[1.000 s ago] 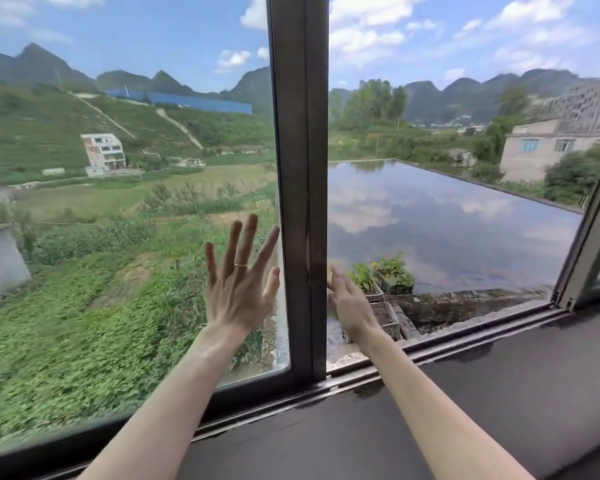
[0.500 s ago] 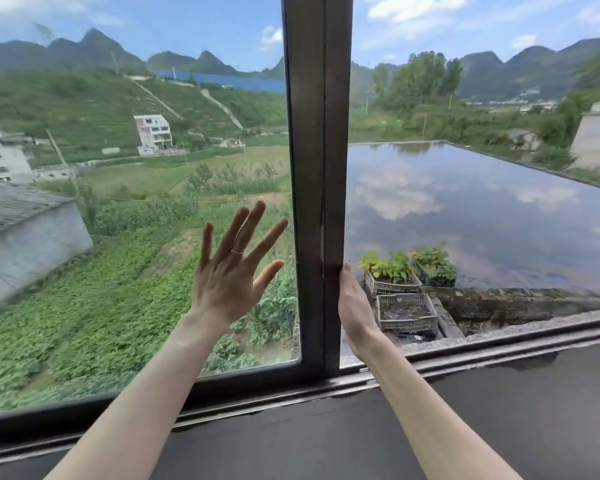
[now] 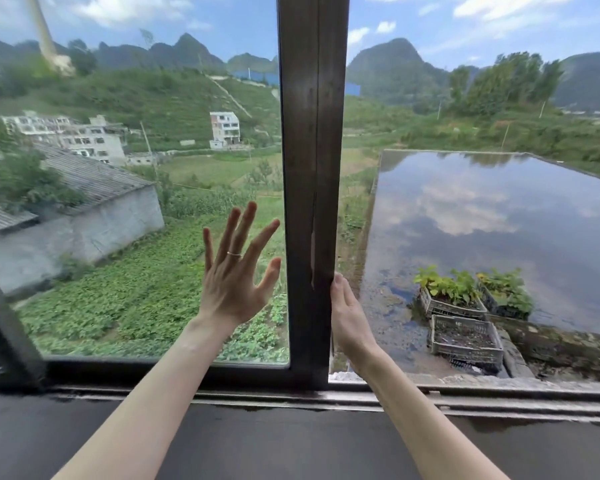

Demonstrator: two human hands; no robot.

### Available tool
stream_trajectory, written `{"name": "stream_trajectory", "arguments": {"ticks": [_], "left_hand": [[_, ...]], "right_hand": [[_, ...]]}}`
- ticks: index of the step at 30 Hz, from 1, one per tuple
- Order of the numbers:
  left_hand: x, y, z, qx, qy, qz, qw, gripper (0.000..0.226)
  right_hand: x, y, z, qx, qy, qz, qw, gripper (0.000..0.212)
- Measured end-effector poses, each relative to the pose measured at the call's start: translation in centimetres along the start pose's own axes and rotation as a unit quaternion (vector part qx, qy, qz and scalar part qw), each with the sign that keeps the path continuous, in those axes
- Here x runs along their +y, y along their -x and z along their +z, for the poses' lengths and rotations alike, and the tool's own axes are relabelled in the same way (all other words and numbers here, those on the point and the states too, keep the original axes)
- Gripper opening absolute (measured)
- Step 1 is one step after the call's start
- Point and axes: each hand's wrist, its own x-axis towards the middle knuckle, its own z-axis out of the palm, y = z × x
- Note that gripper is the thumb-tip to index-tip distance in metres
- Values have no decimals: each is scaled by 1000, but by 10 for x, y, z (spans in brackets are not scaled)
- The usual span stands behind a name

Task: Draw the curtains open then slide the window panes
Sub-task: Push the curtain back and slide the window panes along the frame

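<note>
A sliding window pane (image 3: pixel 118 278) has a dark vertical frame bar (image 3: pixel 312 150) in the middle of the view. My left hand (image 3: pixel 234 285) lies flat on the glass just left of that bar, fingers spread, a thin ring on one finger. My right hand (image 3: pixel 349 317) grips the bar's right edge low down; the thumb shows and the fingers are hidden behind the bar. Right of the bar the window stands open to the air. No curtain hangs across the window.
The bottom track (image 3: pixel 482 398) runs along a dark sill (image 3: pixel 291 445) under my arms. A slanted dark frame post (image 3: pixel 4 327) stands at the far left. Outside are plastic crates (image 3: pixel 465 341) with plants, a flooded roof and fields.
The pane and both hands have shifted left against the scenery outside. The open gap on the right has widened. My view has turned left, so the left frame post shows.
</note>
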Motion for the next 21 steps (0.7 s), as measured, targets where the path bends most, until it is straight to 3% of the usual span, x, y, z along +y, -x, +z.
{"name": "stream_trajectory", "arguments": {"ticks": [7,15,21], "left_hand": [[-37,14,-25,11,55,-102,993,68],[-66,18,-54,32,129,-251,959,84],[-99,21,-69,36,98,-307,946,97]], "right_hand": [[-7,-13,66,-65,19,-28,997,71],[-18,-23,129,-132,55,-58,988,52],[-22,-32,181,-154,75,-74,982,51]]}}
